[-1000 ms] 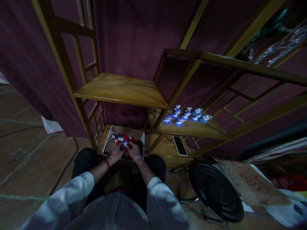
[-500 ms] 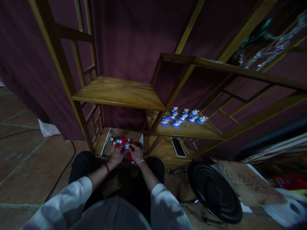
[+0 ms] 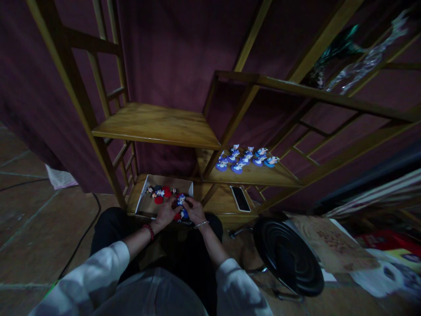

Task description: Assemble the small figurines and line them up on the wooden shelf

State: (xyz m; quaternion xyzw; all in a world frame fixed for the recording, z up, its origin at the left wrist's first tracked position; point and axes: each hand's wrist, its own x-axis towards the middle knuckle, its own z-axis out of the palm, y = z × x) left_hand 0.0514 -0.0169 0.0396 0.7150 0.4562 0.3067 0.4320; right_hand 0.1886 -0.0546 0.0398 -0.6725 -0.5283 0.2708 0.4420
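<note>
Between my two hands is a small blue-and-white figurine [image 3: 181, 200], pinched by the fingers from both sides over the right part of a shallow white box [image 3: 142, 198]. My left hand [image 3: 166, 212] closes on its left side. From the right, the fingertips of my right hand [image 3: 194, 210] press on it. Just below the hands lies another blue piece with red [image 3: 184, 213], partly covered. Several small figurines [image 3: 159, 193] with red, black and white parts lie in the box's left and middle. A round red piece [image 3: 158, 200] sits near them.
Several purple-and-blue figurines [image 3: 246, 158] stand in rows on the wooden shelf to the right. A phone [image 3: 240, 199] lies on the lower board. A bare wooden shelf [image 3: 158, 125] juts out above the box. A black round stool [image 3: 289, 256] stands at my right.
My hands and the blue figurine have shifted to the right within the box. Red and black figurines at the box's left are less covered by my hands. The view has turned slightly.
</note>
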